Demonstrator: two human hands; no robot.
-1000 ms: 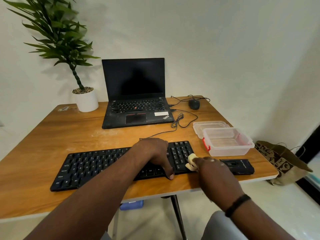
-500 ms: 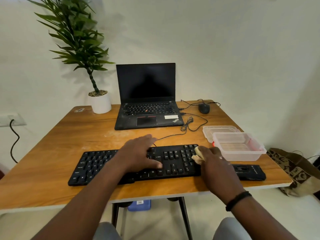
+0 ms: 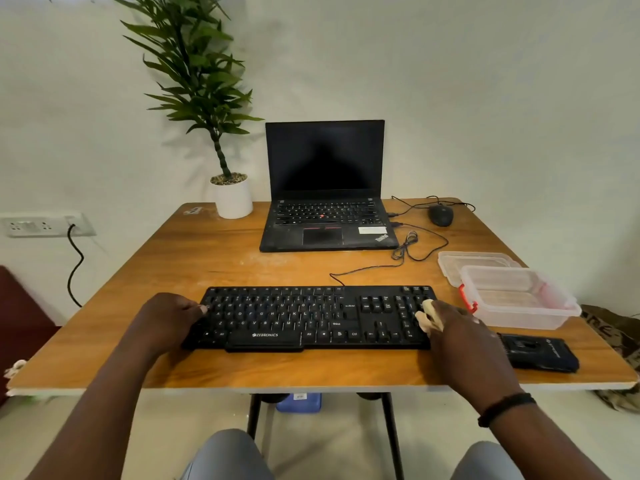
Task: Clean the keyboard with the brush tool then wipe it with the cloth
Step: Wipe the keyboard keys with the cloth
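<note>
A black keyboard (image 3: 311, 317) lies across the front of the wooden table (image 3: 214, 265). My left hand (image 3: 169, 317) grips its left end, fingers curled over the edge keys. My right hand (image 3: 457, 327) sits at the keyboard's right end, by the number pad, and holds a small cream-coloured wad (image 3: 427, 317), apparently the cloth, pressed against the keys there. A black brush tool (image 3: 536, 351) lies flat on the table to the right of my right hand, untouched.
An open black laptop (image 3: 325, 202) stands at the back, with a potted plant (image 3: 232, 199) to its left and a mouse (image 3: 440, 215) with loose cable to its right. A clear plastic box (image 3: 516, 296) and its lid (image 3: 474, 259) sit right of the keyboard.
My left hand slid from the keyboard's middle-right to its left end. My right hand with the cream wad stayed at the right end. The view shifted, bringing the keyboard to the centre.
</note>
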